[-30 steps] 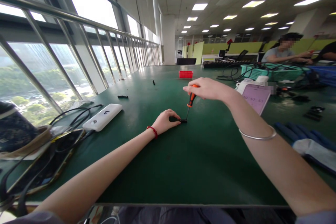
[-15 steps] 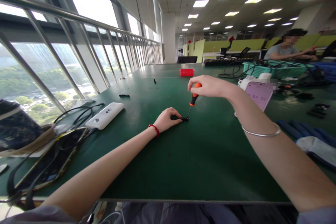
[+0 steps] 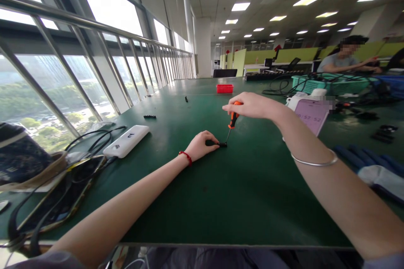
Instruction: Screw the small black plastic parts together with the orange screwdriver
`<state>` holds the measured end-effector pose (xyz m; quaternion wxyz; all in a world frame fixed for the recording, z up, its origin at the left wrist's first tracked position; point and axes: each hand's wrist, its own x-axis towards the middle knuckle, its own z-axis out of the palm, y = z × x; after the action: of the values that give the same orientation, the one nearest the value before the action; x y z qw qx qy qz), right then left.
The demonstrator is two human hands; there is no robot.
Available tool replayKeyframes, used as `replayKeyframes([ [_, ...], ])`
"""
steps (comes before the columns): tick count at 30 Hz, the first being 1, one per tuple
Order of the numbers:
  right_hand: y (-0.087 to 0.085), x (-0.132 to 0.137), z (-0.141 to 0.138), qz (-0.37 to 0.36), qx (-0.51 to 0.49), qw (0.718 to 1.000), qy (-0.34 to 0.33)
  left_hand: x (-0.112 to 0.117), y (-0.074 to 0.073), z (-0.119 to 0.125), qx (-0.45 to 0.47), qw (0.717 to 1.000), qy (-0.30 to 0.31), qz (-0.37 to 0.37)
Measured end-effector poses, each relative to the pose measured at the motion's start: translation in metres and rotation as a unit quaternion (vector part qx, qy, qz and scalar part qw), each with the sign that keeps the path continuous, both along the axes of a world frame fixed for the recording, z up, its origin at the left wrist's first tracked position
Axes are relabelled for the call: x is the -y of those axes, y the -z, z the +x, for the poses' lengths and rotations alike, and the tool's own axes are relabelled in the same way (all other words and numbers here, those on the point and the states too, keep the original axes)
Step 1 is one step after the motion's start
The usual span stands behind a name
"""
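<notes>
My left hand pinches a small black bar-shaped part against the green table. From above, my right hand grips the orange and black handle of a screwdriver. Its shaft slants down, and the tip meets the right end of the black part; whether it sits in a screw is too small to make out. Another black bar-shaped piece lies to the left, and a smaller black piece lies farther back.
A red bin stands at the back. At left are a white power bank, cables and a phone. On the right are a propped phone, gloves and a teal basket. A person sits beyond.
The fingers of my right hand have shifted slightly on the screwdriver handle. My left hand and the black part stay in place; the view has tipped a little.
</notes>
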<state>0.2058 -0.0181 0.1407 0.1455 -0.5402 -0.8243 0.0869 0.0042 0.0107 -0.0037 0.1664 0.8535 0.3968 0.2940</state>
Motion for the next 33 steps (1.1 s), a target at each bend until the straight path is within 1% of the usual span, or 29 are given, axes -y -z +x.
replayKeyframes([
  [6, -0.0027, 0.0013, 0.0042, -0.012, -0.002, 0.998, -0.06, -0.0004, 0.0003, 0.0004, -0.005, 1.0, -0.002, -0.002],
  [9, -0.0034, 0.0028, 0.0048, -0.035, -0.009, 0.999, -0.035, -0.001, 0.0011, -0.0003, -0.003, 1.0, 0.001, 0.001],
  [12, -0.0019, 0.0027, 0.0035, -0.022, -0.013, 1.0, -0.006, -0.0014, 0.0014, -0.0008, -0.003, 1.0, 0.003, 0.002],
  [15, -0.0002, 0.0015, 0.0018, 0.001, -0.011, 1.0, -0.011, -0.0008, 0.0007, -0.0007, -0.007, 1.0, 0.0, 0.001],
  [20, -0.0014, 0.0006, 0.0017, -0.036, -0.019, 0.999, 0.003, 0.0012, -0.001, 0.0006, -0.003, 1.0, 0.001, 0.003],
  [25, -0.0027, -0.0004, 0.0036, -0.033, -0.015, 0.999, -0.015, 0.0009, -0.0004, 0.0008, -0.003, 1.0, -0.002, 0.001],
  [29, 0.0001, -0.0003, 0.002, -0.066, -0.034, 0.997, -0.021, 0.0003, 0.0003, 0.0002, -0.003, 1.0, 0.003, 0.007],
  [31, 0.0015, 0.0005, 0.0006, -0.051, -0.044, 0.998, -0.01, 0.0004, 0.0001, 0.0001, -0.003, 1.0, 0.006, 0.006],
  [33, 0.0026, 0.0013, -0.0009, -0.005, -0.061, 0.998, -0.001, 0.0007, -0.0001, 0.0002, -0.003, 1.0, 0.004, 0.003],
])
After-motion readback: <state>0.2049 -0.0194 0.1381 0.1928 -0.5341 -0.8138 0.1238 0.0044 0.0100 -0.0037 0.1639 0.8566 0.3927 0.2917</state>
